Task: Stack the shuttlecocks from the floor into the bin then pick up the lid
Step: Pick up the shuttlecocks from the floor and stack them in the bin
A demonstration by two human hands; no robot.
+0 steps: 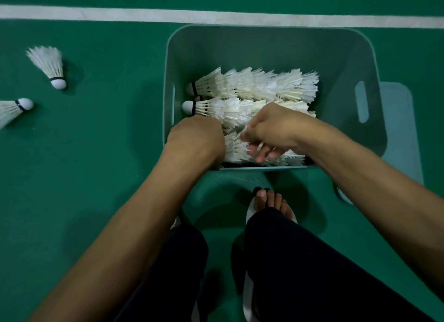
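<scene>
A teal plastic bin (269, 45) stands on the green court floor. Inside it lie rows of stacked white feather shuttlecocks (254, 86), cork ends to the left. Both hands are down in the near part of the bin. My left hand (197, 136) reaches in at the near left corner, its fingers hidden among the feathers. My right hand (271, 127) curls its fingers round the feathers of a shuttlecock row (236, 147) near the front wall. Two loose shuttlecocks lie on the floor at the left, one (49, 66) farther and one (14, 108) at the frame edge. The teal lid (403, 129) lies flat to the right, partly under the bin.
A white court line (216, 15) runs across the floor behind the bin. My legs in dark trousers and a foot in a white sandal (271, 204) are just in front of the bin.
</scene>
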